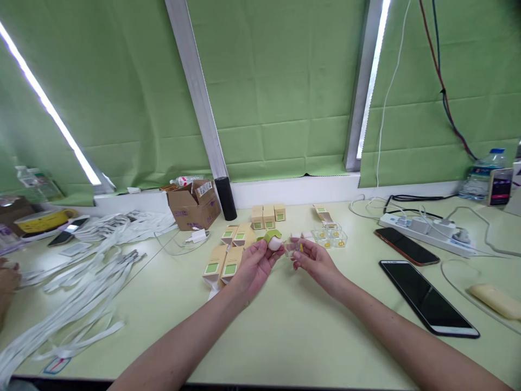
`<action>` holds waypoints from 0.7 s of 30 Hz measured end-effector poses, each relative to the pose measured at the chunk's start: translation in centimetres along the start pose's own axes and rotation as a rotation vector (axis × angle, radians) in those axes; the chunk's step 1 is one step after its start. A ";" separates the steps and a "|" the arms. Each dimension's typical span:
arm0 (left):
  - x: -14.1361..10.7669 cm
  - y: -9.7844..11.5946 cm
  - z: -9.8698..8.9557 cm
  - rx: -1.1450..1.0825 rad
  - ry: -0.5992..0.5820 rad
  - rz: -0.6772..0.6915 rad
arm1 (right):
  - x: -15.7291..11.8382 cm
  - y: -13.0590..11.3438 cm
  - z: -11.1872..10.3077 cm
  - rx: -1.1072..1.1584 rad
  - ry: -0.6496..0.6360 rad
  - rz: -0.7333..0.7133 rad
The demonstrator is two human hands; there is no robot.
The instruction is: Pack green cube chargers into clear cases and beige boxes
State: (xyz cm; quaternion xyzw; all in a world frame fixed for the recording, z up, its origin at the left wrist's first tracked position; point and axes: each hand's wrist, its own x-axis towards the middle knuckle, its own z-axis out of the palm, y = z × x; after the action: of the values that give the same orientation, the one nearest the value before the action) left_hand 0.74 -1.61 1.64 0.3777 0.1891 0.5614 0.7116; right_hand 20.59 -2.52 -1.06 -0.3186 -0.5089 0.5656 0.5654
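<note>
My left hand [256, 266] is closed on a small white rounded object with a green leaf-shaped top [274, 242], held between thumb and fingers. Close beside it, my right hand [315, 259] pinches a small clear plastic piece [291, 247] with a bit of yellow at the fingertips. Just beyond the right hand lies a cluster of clear plastic cups with yellow centres [330, 235]. Small kraft boxes with green labels [233, 263] stand by the left wrist, and more small boxes [268, 216] form a row farther back.
White straps [93, 277] spread over the left side, near another person's hand [8, 282]. An open cardboard box [193, 205] and a black cylinder [225, 199] stand at the back. On the right are a large phone [427, 296], a smaller phone [406, 245] and a power strip [427, 232] with cables.
</note>
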 end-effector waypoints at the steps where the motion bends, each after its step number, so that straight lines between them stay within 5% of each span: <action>1: 0.0 0.2 0.0 0.000 0.002 0.007 | 0.0 -0.3 -0.1 0.066 -0.016 0.014; 11: 0.6 0.6 -0.8 -0.009 0.037 0.059 | 0.1 -1.4 -1.1 0.205 -0.068 0.082; 21: 0.3 0.5 -0.9 0.033 0.051 0.047 | -0.5 -2.0 -0.2 0.137 -0.001 0.002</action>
State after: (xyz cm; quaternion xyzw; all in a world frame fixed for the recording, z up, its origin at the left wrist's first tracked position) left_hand -0.11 -0.96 1.51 0.3791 0.2074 0.5844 0.6868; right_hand 21.52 -3.23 0.70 -0.2795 -0.4691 0.5999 0.5849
